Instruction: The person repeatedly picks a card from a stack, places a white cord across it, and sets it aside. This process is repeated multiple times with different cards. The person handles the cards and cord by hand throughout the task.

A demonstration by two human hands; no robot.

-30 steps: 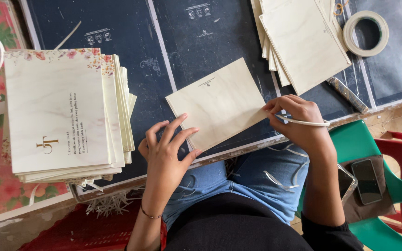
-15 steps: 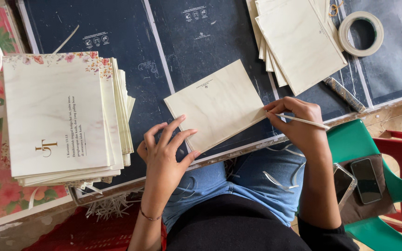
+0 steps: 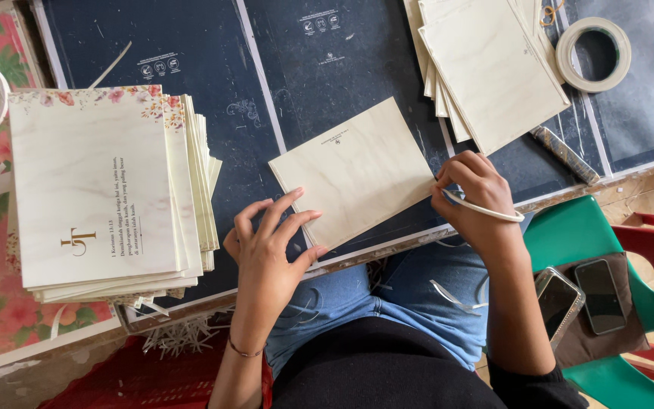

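Note:
A cream card (image 3: 357, 170) lies tilted on the dark board (image 3: 191, 68) in front of me. My left hand (image 3: 266, 246) rests with spread fingers at the card's lower left corner, holding it flat. At the card's right edge, my right hand (image 3: 471, 189) pinches a thin curled white strip (image 3: 486, 210) that arcs out to the right over my wrist.
A tall stack of printed cream cards (image 3: 100, 189) with floral tops sits at the left. More blank cards (image 3: 486, 64) are piled at the upper right beside a tape roll (image 3: 593, 54). Two phones (image 3: 580, 299) lie on a green chair (image 3: 592, 235). Paper strips litter my lap.
My right hand has shifted slightly along the card's right edge, and the white strip now curls further out. The left hand stays on the card.

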